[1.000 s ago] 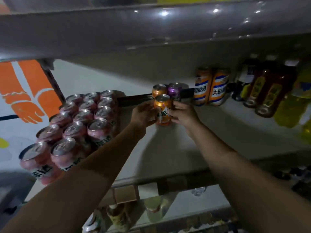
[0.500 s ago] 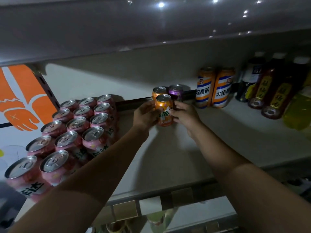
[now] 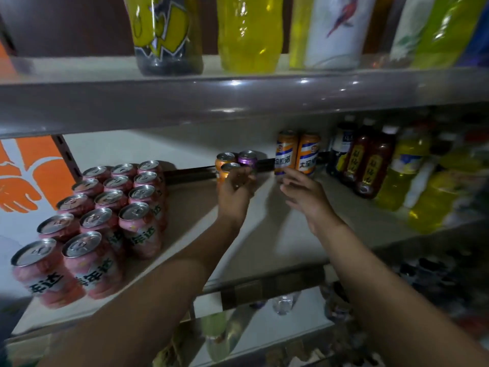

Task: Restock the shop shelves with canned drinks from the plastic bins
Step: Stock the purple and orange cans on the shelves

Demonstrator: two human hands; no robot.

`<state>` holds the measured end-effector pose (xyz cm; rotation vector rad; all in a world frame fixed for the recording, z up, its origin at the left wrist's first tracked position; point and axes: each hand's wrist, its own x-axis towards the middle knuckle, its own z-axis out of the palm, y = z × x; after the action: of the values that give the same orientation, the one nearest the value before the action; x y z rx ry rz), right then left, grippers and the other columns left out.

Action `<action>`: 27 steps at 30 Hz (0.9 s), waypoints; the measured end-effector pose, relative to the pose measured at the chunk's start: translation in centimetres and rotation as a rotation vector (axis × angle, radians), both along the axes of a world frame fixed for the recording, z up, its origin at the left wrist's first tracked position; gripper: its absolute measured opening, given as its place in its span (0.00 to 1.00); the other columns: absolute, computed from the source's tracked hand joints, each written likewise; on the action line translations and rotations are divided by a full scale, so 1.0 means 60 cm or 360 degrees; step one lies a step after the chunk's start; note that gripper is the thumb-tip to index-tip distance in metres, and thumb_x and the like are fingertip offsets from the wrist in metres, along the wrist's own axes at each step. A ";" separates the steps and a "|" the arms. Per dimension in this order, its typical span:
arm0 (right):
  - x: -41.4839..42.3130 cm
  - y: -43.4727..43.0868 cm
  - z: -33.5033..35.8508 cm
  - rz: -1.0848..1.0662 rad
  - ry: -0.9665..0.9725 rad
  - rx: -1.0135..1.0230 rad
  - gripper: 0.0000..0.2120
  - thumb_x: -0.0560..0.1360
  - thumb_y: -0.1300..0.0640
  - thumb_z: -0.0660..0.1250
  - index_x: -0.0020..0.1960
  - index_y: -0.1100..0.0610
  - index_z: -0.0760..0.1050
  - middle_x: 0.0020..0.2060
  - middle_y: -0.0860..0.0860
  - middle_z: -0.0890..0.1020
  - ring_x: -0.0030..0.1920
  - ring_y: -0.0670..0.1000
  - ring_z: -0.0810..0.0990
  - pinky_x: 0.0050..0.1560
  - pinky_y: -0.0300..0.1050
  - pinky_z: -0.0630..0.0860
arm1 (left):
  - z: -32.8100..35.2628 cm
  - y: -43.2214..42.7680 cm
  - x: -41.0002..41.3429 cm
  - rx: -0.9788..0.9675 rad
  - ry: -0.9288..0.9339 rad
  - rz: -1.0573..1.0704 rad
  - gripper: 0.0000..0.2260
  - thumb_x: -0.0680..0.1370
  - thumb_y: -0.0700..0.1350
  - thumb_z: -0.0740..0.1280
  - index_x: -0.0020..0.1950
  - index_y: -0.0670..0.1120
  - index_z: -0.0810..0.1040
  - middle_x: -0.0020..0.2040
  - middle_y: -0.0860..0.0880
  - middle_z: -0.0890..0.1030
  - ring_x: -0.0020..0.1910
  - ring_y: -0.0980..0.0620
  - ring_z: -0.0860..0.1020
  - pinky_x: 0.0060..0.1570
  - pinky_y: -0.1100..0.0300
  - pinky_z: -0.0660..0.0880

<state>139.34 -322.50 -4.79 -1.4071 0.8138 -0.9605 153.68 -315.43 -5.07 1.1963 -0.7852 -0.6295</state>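
Observation:
On the grey shelf [image 3: 267, 247] an orange can [image 3: 229, 167] stands upright in front of another orange can [image 3: 223, 157] and a purple can [image 3: 247, 158]. My left hand [image 3: 235, 192] covers the front can's lower part, with blurred fingers curled round it. My right hand [image 3: 301, 193] hovers to the right of these cans with its fingers spread, holding nothing. A block of several pink cans [image 3: 105, 207] fills the shelf's left side. No plastic bin is in view.
Two tall orange-and-blue cans [image 3: 296, 152] stand at the back, just beyond my right hand. Dark and yellow bottles [image 3: 370, 165] crowd the right end. The upper shelf edge [image 3: 238, 99] hangs close above, carrying large yellow bottles [image 3: 248, 33]. Bare shelf lies between the arms.
My right hand has let go of the front orange can and moved off to the right, fingers spread. The left hand stays at the can. The camera has tilted up, showing the upper shelf's bottles.

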 end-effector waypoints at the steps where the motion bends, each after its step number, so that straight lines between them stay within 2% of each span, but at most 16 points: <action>1: -0.025 0.012 0.014 -0.0034 -0.0007 -0.0001 0.22 0.81 0.64 0.65 0.73 0.54 0.71 0.63 0.53 0.79 0.64 0.52 0.77 0.53 0.45 0.75 | 0.014 0.003 -0.029 0.0013 0.0037 -0.0087 0.13 0.79 0.32 0.62 0.56 0.47 0.79 0.50 0.46 0.83 0.52 0.46 0.80 0.54 0.51 0.76; 4: -0.107 0.043 0.057 -0.0180 0.0032 -0.0037 0.20 0.81 0.65 0.65 0.72 0.55 0.72 0.57 0.51 0.80 0.59 0.53 0.79 0.68 0.58 0.71 | 0.057 0.011 -0.113 0.0076 0.0065 -0.0321 0.12 0.79 0.36 0.66 0.61 0.48 0.78 0.57 0.44 0.83 0.59 0.45 0.80 0.62 0.48 0.75; 6: -0.169 0.061 0.081 -0.0278 0.0037 -0.0080 0.21 0.80 0.65 0.66 0.72 0.56 0.72 0.60 0.55 0.80 0.60 0.55 0.80 0.70 0.61 0.69 | 0.086 0.020 -0.169 0.0074 0.0055 -0.0420 0.13 0.77 0.40 0.69 0.60 0.50 0.79 0.59 0.45 0.83 0.60 0.45 0.80 0.63 0.48 0.75; 8: -0.234 0.073 0.102 -0.0383 0.0061 -0.0131 0.21 0.80 0.65 0.67 0.71 0.55 0.73 0.64 0.59 0.80 0.63 0.59 0.79 0.64 0.60 0.75 | 0.113 0.023 -0.230 0.0075 0.0033 -0.0520 0.14 0.76 0.39 0.69 0.60 0.52 0.80 0.56 0.47 0.84 0.57 0.47 0.81 0.60 0.51 0.76; 9: -0.269 0.082 0.113 -0.0416 0.0063 -0.0159 0.21 0.80 0.65 0.67 0.71 0.54 0.73 0.64 0.58 0.79 0.61 0.56 0.80 0.57 0.52 0.80 | 0.124 0.022 -0.263 0.0072 0.0021 -0.0594 0.14 0.77 0.38 0.68 0.59 0.52 0.80 0.53 0.49 0.84 0.54 0.49 0.82 0.57 0.53 0.76; 10: -0.305 0.089 0.122 -0.0445 0.0057 -0.0180 0.21 0.80 0.65 0.67 0.72 0.54 0.72 0.64 0.56 0.79 0.58 0.52 0.81 0.50 0.44 0.79 | 0.134 0.022 -0.296 0.0081 0.0014 -0.0673 0.13 0.78 0.37 0.67 0.60 0.51 0.80 0.49 0.50 0.84 0.49 0.52 0.82 0.52 0.57 0.76; 12: -0.379 0.111 0.141 -0.0523 0.0062 -0.0215 0.21 0.81 0.65 0.66 0.72 0.55 0.72 0.61 0.53 0.80 0.55 0.49 0.80 0.47 0.39 0.77 | 0.155 0.025 -0.367 0.0092 -0.0029 -0.0824 0.15 0.79 0.36 0.65 0.62 0.50 0.79 0.46 0.52 0.84 0.41 0.56 0.81 0.41 0.64 0.77; 13: -0.418 0.123 0.148 -0.0580 0.0069 -0.0234 0.20 0.80 0.65 0.66 0.72 0.56 0.73 0.58 0.52 0.81 0.54 0.49 0.80 0.46 0.39 0.77 | 0.163 0.027 -0.404 0.0094 -0.0069 -0.0892 0.15 0.79 0.35 0.64 0.62 0.50 0.80 0.47 0.52 0.84 0.40 0.56 0.81 0.38 0.65 0.76; 17: -0.576 0.169 0.176 -0.0825 0.0052 -0.0298 0.18 0.79 0.69 0.65 0.67 0.59 0.74 0.49 0.52 0.81 0.40 0.44 0.81 0.36 0.36 0.78 | 0.191 0.041 -0.558 0.0015 -0.0085 -0.1178 0.17 0.78 0.31 0.63 0.64 0.45 0.79 0.50 0.46 0.82 0.44 0.51 0.80 0.39 0.65 0.76; 19: -0.656 0.199 0.189 -0.0959 0.0055 -0.0300 0.19 0.79 0.70 0.65 0.68 0.61 0.73 0.47 0.52 0.80 0.39 0.45 0.81 0.33 0.36 0.79 | 0.202 0.046 -0.638 -0.0034 -0.0123 -0.1291 0.18 0.77 0.30 0.63 0.66 0.41 0.78 0.53 0.44 0.83 0.46 0.50 0.80 0.40 0.65 0.77; 21: -0.732 0.235 0.197 -0.1066 0.0059 -0.0300 0.19 0.79 0.67 0.66 0.69 0.59 0.74 0.49 0.51 0.81 0.43 0.47 0.81 0.36 0.39 0.80 | 0.207 0.054 -0.715 -0.0062 -0.0126 -0.1410 0.19 0.77 0.29 0.63 0.67 0.39 0.77 0.56 0.41 0.82 0.47 0.48 0.80 0.44 0.64 0.79; 22: -0.770 0.254 0.200 -0.1114 0.0066 -0.0304 0.18 0.80 0.66 0.66 0.69 0.57 0.74 0.50 0.51 0.82 0.45 0.47 0.82 0.39 0.40 0.80 | 0.209 0.061 -0.754 -0.0064 -0.0095 -0.1492 0.19 0.77 0.28 0.64 0.66 0.39 0.77 0.57 0.40 0.82 0.49 0.47 0.80 0.50 0.60 0.80; 24: -0.840 0.294 0.203 -0.1226 0.0098 -0.0299 0.18 0.80 0.64 0.66 0.69 0.56 0.74 0.55 0.52 0.82 0.51 0.50 0.81 0.51 0.45 0.81 | 0.210 0.073 -0.828 -0.0059 -0.0097 -0.1641 0.18 0.77 0.29 0.64 0.66 0.40 0.77 0.56 0.42 0.83 0.52 0.46 0.81 0.58 0.52 0.78; 25: -0.875 0.314 0.205 -0.1292 0.0129 -0.0309 0.17 0.80 0.63 0.67 0.69 0.56 0.74 0.58 0.53 0.81 0.54 0.51 0.81 0.58 0.50 0.79 | 0.210 0.080 -0.863 -0.0067 -0.0099 -0.1713 0.17 0.78 0.29 0.64 0.65 0.40 0.78 0.53 0.44 0.85 0.50 0.47 0.82 0.56 0.53 0.78; 27: -0.939 0.350 0.208 -0.1401 0.0185 -0.0339 0.15 0.81 0.63 0.67 0.67 0.54 0.75 0.59 0.53 0.80 0.56 0.54 0.80 0.62 0.54 0.76 | 0.210 0.094 -0.928 -0.0073 -0.0065 -0.1827 0.18 0.77 0.28 0.64 0.65 0.41 0.78 0.49 0.46 0.85 0.48 0.48 0.81 0.49 0.58 0.77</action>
<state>83.03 -301.51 7.68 -1.2851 1.5108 -1.6742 98.00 -309.82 7.51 0.6201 -1.5090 -1.4989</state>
